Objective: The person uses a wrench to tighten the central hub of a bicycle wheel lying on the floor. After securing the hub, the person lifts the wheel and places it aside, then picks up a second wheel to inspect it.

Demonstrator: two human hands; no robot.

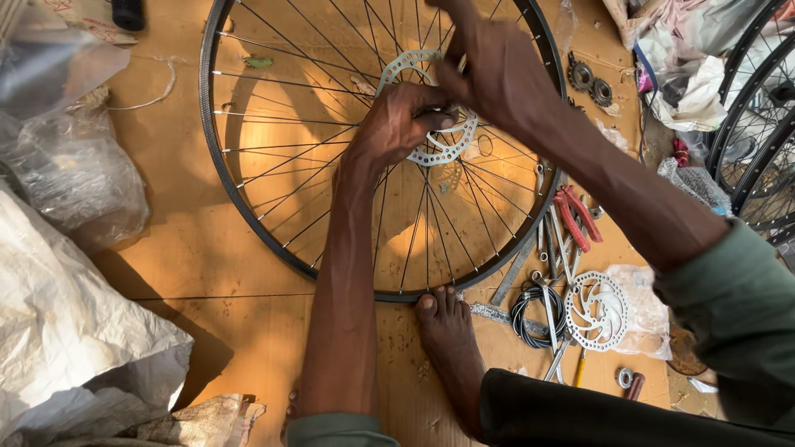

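A spoked bicycle wheel (248, 223) with a black rim lies flat on a brown wooden board. A silver perforated brake disc (414, 64) sits at the wheel's hub. My left hand (397, 124) is closed over the hub, its fingers pressing on the disc. My right hand (493, 70) comes in from the right and pinches the disc's inner edge next to the left hand's fingertips. The hub itself is hidden under both hands. My bare foot (447, 339) rests against the near rim.
Red-handled pliers (575, 217), flat spanners, a coil of black cable (537, 310) and a second brake disc (598, 310) lie to the right of the wheel. Two sprockets (590, 83) lie at the upper right. Plastic bags (74, 165) crowd the left; more wheels (758, 124) lie at the far right.
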